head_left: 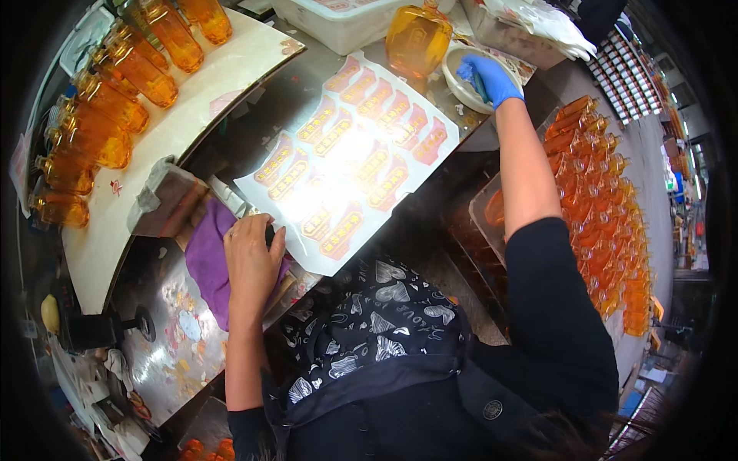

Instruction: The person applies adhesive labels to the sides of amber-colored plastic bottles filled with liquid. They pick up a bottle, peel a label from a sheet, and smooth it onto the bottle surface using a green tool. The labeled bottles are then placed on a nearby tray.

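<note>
So, holding blue-gloved right hand (498,81) in white bowl (458,93), with fingers seemingly curled round teal item (481,87); resting left hand (252,250) against purple cloth (206,265), grip unclear. Between: label sheet (350,161) along bench (254,127) edge. Could knock amber bottle (417,40) through cramped reach.

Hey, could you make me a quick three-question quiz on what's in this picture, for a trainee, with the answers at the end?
1. What colour is the glove on the right hand? A) white B) blue C) black
2. True or false: the left hand is bare and is at a purple cloth.
3. Fill in the gap: the large bottle of amber liquid, just beyond the sheet of labels, stands next to a white ____.

Key: 1. B, blue. 2. True. 3. Bowl; the right hand is at it.
</note>
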Demonstrator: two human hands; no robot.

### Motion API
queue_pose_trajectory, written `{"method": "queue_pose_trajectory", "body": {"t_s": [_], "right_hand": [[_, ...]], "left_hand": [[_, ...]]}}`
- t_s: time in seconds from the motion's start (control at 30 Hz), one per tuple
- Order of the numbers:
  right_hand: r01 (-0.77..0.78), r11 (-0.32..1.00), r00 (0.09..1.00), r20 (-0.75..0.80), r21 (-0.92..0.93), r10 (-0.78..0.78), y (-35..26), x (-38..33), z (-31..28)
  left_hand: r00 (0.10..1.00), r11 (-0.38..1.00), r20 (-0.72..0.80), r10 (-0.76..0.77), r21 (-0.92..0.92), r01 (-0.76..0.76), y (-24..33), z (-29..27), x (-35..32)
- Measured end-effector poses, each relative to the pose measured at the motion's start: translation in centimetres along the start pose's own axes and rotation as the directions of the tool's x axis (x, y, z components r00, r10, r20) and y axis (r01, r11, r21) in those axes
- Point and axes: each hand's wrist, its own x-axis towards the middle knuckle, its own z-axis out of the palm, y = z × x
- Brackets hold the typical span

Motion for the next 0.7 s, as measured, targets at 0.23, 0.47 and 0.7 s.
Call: {"method": "queue_pose_trajectory", "body": {"t_s": [0.23,0.47,0.7], "right_hand": [[0.208,0.975,0.978,0.049,-0.084,-0.204,-3.9,-3.9,3.1],[0.172,0.861,0.913,-0.251,-0.479,-0.322,2.7,2.7,-2.8],[0.264,0.879,0.955,-0.021,-0.396,-0.296,-3.4,-10.8,5.6]], "left_hand": [[0.999,0.999,0.013,-0.031,-0.014,0.031,0.0,-0.2,-0.2],[1.0,0.999,-0.016,-0.007,-0.037,0.006,-0.1,0.3,-0.2],[0.998,0.999,-0.054,0.016,-0.045,-0.018,-0.4,0.6,-0.6]]}}
